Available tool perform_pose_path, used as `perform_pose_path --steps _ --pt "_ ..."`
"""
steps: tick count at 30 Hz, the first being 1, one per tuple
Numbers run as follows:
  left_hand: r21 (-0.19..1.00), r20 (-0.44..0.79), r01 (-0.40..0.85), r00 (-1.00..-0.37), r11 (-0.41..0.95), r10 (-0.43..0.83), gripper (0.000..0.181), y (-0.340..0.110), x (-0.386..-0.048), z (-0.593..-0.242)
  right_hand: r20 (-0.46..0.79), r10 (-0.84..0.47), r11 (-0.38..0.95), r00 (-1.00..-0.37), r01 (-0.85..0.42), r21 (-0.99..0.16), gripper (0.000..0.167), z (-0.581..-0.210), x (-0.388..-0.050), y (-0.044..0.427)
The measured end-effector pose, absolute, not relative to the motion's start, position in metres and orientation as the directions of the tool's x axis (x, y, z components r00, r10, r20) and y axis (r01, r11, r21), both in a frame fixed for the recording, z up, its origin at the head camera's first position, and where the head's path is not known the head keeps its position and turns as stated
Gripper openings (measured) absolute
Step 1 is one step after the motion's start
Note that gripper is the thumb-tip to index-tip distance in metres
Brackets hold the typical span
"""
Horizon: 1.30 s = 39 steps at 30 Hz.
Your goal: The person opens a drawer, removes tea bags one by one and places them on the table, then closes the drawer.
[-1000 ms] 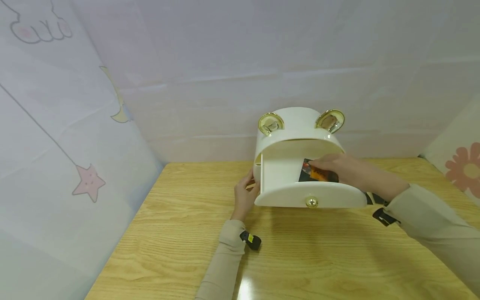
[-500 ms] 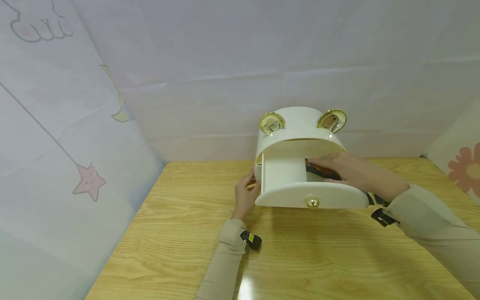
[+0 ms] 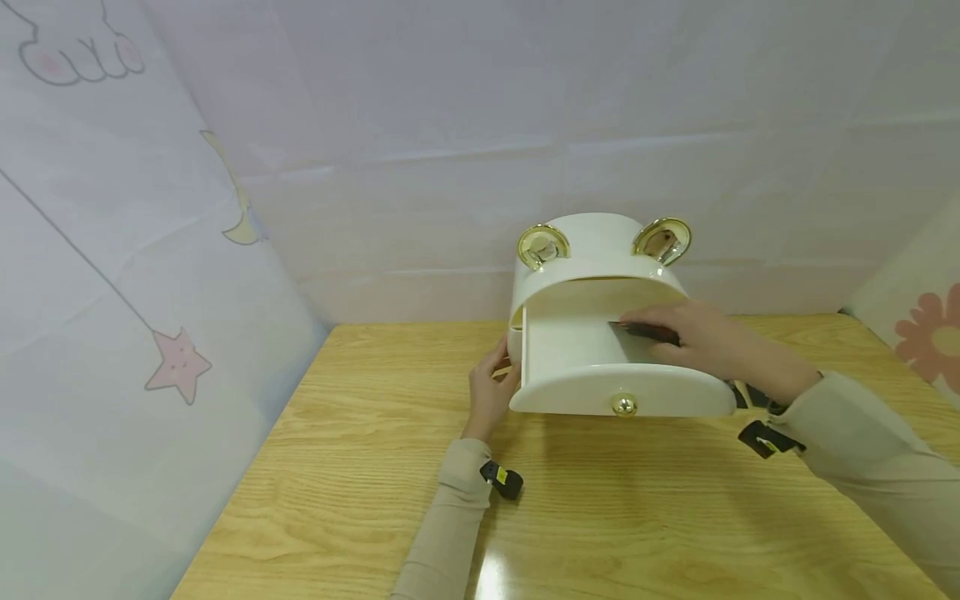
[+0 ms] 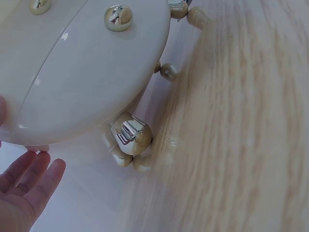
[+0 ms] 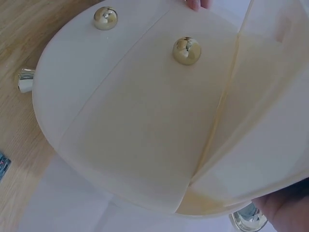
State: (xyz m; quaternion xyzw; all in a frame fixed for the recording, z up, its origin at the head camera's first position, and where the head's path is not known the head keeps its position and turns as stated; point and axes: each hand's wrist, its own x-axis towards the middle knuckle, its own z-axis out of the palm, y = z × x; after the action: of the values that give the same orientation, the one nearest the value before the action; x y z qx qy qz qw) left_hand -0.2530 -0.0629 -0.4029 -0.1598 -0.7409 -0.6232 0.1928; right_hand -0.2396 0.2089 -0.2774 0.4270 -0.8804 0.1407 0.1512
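A white storage box with gold bear ears stands on the table, its top drawer pulled out. Over that drawer, my right hand pinches a thin, dark, card-like thing, seen nearly edge-on and partly covered by the fingers. Only part of this hand shows in the right wrist view, at the lower right corner. My left hand touches the box's left side with its fingers extended. In the left wrist view its fingers reach to the edge of the rounded front.
Lower drawer fronts carry gold knobs, and gold feet support the box. A small bluish patterned thing lies at the left edge of the right wrist view. Behind the wooden table hangs a pale printed cloth.
The card-like thing has turned in my right hand from showing its orange-printed face to nearly edge-on. My left hand and the box have stayed in place.
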Motion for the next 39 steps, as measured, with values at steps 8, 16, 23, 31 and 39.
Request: perform_pose_path --steps 8,16,23,31,39 --pt "0.867 0.477 0.470 -0.879 0.167 0.003 0.046 -0.063 -0.253 -0.404 0.464 -0.684 0.613 -0.562 -0.788 -0.051 0.028 -0.277 -0.237 0.201" --pt "0.869 0.474 0.469 -0.880 0.157 0.003 0.046 -0.062 -0.253 -0.403 0.605 -0.668 0.553 -0.433 -0.833 0.015 0.036 -0.278 -0.235 0.204" --pt "0.868 0.477 0.471 -0.879 0.156 -0.004 0.046 -0.063 -0.253 -0.404 0.658 -0.651 0.523 -0.379 -0.852 0.027 0.035 -0.276 -0.230 0.214" --pt "0.866 0.477 0.471 -0.879 0.169 0.002 0.046 -0.064 -0.254 -0.404 0.728 -0.627 0.479 -0.276 -0.874 0.081 0.042 -0.275 -0.225 0.224" --pt "0.863 0.484 0.478 -0.875 0.164 0.004 0.046 -0.065 -0.254 -0.404 0.751 -0.606 0.528 -0.263 -0.839 0.132 0.040 -0.275 -0.220 0.239"
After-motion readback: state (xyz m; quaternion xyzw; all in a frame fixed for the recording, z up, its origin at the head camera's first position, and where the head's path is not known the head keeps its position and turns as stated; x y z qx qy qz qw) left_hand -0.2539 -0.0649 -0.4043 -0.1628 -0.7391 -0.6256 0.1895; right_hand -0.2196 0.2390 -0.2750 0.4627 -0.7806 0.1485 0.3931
